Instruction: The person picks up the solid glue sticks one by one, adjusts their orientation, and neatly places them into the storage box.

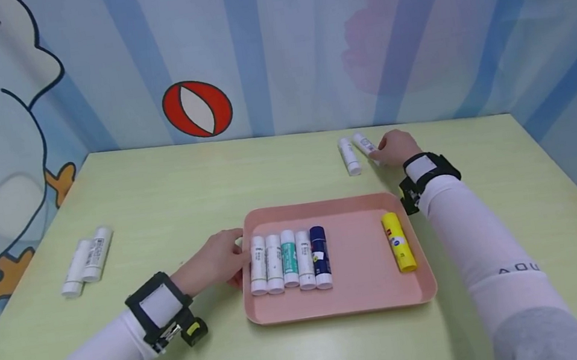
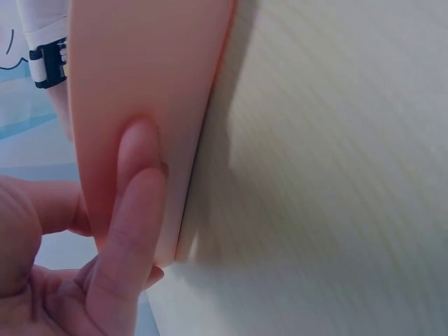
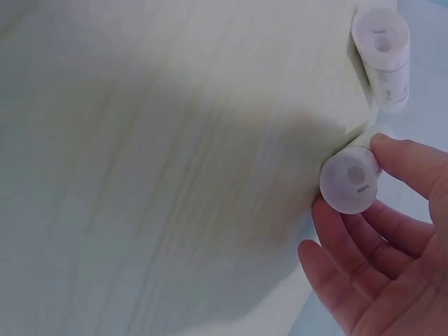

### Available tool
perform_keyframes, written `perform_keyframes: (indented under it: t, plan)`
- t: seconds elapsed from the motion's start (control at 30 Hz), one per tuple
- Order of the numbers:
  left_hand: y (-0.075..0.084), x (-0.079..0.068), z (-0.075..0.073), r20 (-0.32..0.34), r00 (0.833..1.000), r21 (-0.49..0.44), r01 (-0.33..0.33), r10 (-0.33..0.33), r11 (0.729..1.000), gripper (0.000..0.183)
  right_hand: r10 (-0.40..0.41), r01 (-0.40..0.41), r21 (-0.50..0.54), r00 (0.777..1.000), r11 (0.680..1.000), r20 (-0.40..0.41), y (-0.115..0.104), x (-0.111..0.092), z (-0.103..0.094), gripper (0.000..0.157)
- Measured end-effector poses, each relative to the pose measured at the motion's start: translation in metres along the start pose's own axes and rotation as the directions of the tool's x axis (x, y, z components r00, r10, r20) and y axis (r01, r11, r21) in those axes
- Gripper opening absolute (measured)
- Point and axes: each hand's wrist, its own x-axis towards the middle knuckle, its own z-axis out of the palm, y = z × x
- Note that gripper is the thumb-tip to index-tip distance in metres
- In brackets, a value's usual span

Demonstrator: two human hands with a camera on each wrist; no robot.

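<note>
My left hand (image 1: 214, 260) grips the left rim of a pink tray (image 1: 358, 250), thumb over the edge and fingers against the outer wall in the left wrist view. Toward the back of the table, my right hand (image 1: 396, 146) pinches a white glue stick (image 3: 348, 183) between thumb and fingers; the stick lies close over the tabletop. Just left of it lies another white glue stick (image 1: 349, 157). Inside the tray, a row of several glue sticks stretches along the left side: white ones, one with a green label (image 1: 289, 259), and a dark blue one (image 1: 320, 258).
A yellow glue stick (image 1: 399, 242) lies alone at the tray's right side. Two white glue sticks (image 1: 97, 254) lie side by side on the left of the pale table (image 1: 185, 187). A cartoon-printed backdrop (image 1: 293, 45) rises behind the table's far edge.
</note>
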Motion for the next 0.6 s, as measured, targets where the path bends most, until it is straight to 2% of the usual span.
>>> perform_keyframes:
  t: [0.6]
  plan:
    - [0.0007, 0.0007, -0.0002, 0.006, 1.000, -0.012, -0.012, 0.012, 1.000, 0.043, 0.026, -0.026, 0.011, 1.000, 1.000, 0.013, 0.0053, -0.0016, 0.0038, 0.044]
